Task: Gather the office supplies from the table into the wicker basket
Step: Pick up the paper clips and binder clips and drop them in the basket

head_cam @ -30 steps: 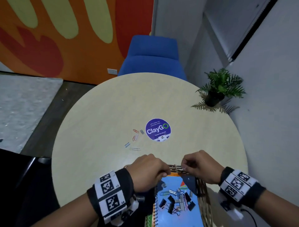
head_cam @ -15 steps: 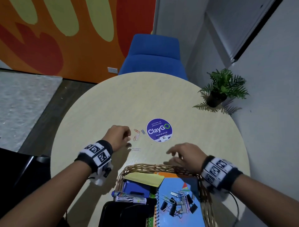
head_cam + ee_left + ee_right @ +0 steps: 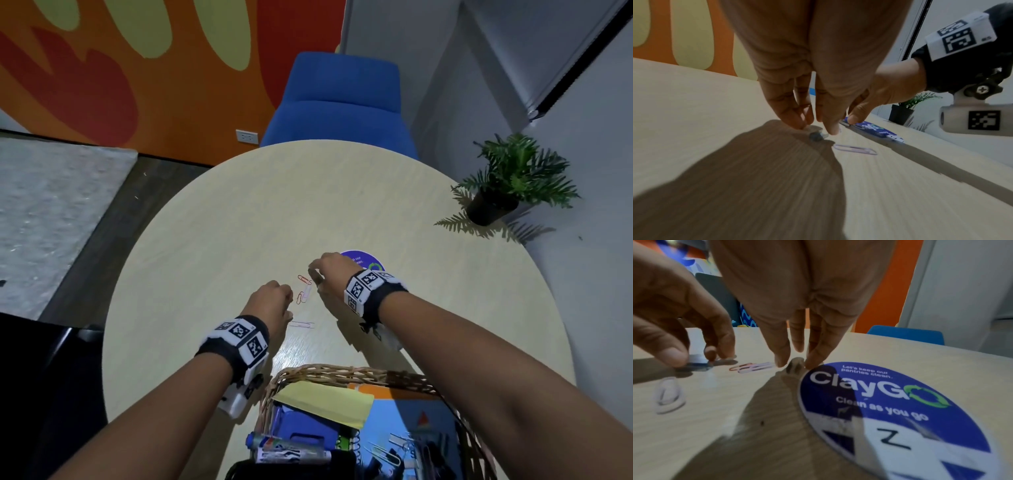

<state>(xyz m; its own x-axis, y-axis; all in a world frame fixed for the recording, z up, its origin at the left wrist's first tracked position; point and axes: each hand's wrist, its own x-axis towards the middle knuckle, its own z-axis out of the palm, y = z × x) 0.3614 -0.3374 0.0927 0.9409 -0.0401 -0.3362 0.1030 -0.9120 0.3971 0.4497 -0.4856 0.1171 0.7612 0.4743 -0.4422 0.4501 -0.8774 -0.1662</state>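
Near the table's middle, several paper clips lie loose: a red and pink pair [image 3: 305,291] [image 3: 753,367] and a lilac one [image 3: 301,324] [image 3: 855,149]. My left hand [image 3: 287,299] [image 3: 817,129] points down and pinches a small blue clip [image 3: 816,136] [image 3: 696,363] against the tabletop. My right hand [image 3: 313,274] [image 3: 795,363] reaches down beside the sticker and pinches a small silver clip [image 3: 795,365] between fingertips and thumb. The wicker basket [image 3: 342,371] stands at the near edge, holding notebooks, a yellow pad, a marker and binder clips.
A round purple ClayGo sticker [image 3: 890,402] is stuck flat on the table [image 3: 239,212] under my right wrist. A potted plant [image 3: 496,202] stands at the table's right edge. A blue chair [image 3: 335,113] sits beyond the far edge.
Both hands left the basket rim. The left went forward to the clips first; the right then followed forward and left to the clip by the sticker.
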